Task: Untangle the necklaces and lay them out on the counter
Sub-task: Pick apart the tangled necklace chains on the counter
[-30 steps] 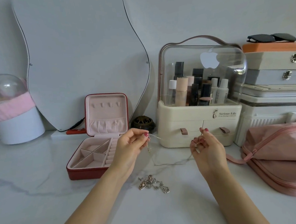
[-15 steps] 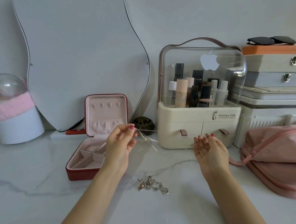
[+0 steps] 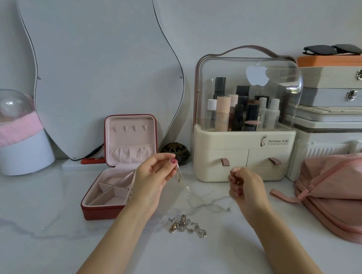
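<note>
The left hand pinches one end of a thin chain necklace that trails onto the marble surface, the right hand curls loosely (grip unclear), and tangled necklaces lie between both forearms.

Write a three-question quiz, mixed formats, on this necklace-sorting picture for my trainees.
1. True or false: the jewellery box is closed.
2. Which hand pinches the thin chain? A) left hand B) right hand C) neither
3. Fill in: the tangled necklaces lie on the ____ between the forearms.

Key: 1 false, its lid stands open. 2 A; the chain hangs from the fingertips and trails onto the counter. 3 counter.
</note>
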